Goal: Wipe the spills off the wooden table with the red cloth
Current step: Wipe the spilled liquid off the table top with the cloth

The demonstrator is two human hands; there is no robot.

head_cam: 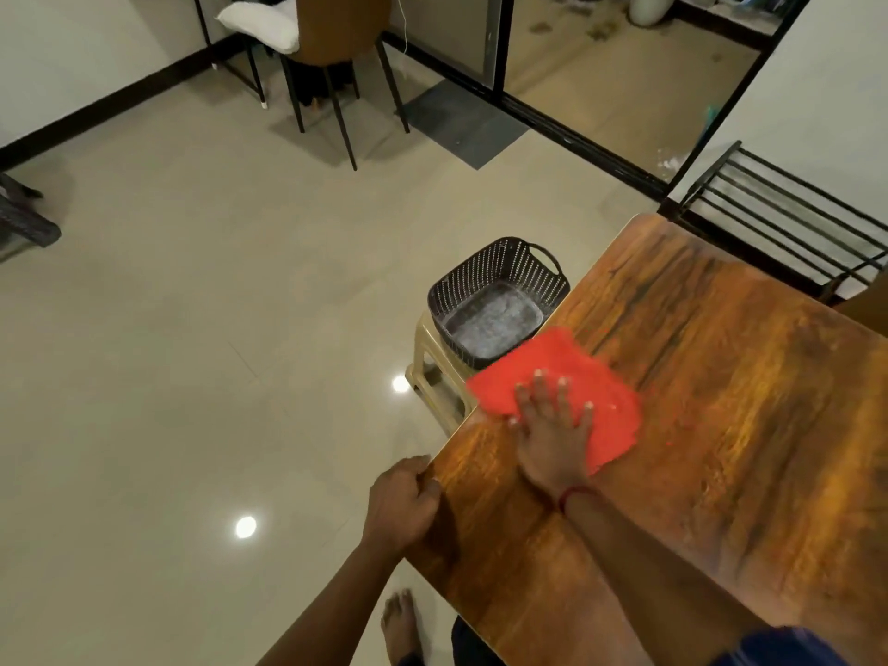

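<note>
Pressing red cloth (557, 401) overhanging wooden table (721, 425) edge, right hand (552, 435) flat.

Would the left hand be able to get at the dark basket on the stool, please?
Probably yes. The left hand rests on the table edge, and nothing stands between it and the basket further along; only open floor beside the table.

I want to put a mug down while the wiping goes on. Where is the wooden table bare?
The wooden table is bare right of the red cloth, out to the far corner by the black rack, and toward the near right. Crowded: the left edge, where the right hand presses the cloth and the left hand grips the corner.
</note>
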